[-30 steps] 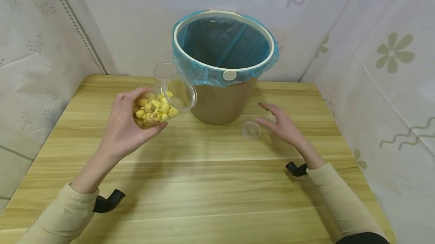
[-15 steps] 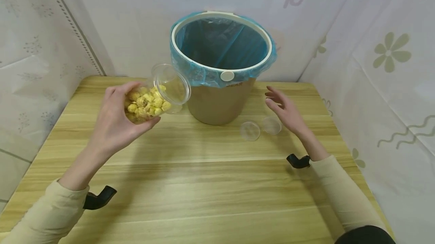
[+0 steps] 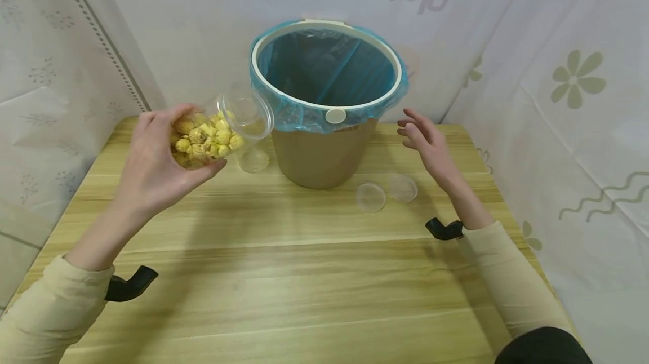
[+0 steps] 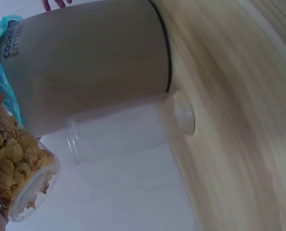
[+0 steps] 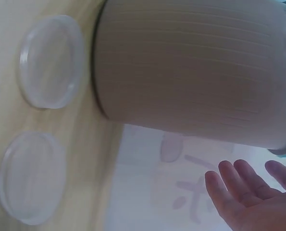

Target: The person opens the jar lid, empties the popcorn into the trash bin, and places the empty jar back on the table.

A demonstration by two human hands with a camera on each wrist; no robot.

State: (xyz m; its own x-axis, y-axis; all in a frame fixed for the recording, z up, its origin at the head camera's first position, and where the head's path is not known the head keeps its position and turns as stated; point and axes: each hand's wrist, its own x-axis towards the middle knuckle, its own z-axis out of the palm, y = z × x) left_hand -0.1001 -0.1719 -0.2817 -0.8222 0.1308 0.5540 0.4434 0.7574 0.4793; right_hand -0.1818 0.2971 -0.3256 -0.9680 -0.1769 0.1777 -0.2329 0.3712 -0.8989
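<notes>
My left hand grips a clear plastic jar, tipped so its uncovered mouth points right and upward. Yellow popcorn fills the jar's lower part. Beyond it, left of the bin, a second clear jar stands upright on the table, with a small crumb near its base; the held jar partly hides it in the head view. My right hand hovers beside the bin's right side, fingers loosely bent and holding nothing. Two clear round lids, a left lid and a right lid, lie flat below that hand.
A brown waste bin with a white rim and a blue liner bag stands at the back of the wooden table. Patterned white sheets enclose the back and sides. Black curved pieces stick out at both wrists.
My right hand has risen away from the lids toward the bin's right side, uncovering the right lid. My left hand has shifted left and slightly up with the popcorn jar, showing more of the standing jar.
</notes>
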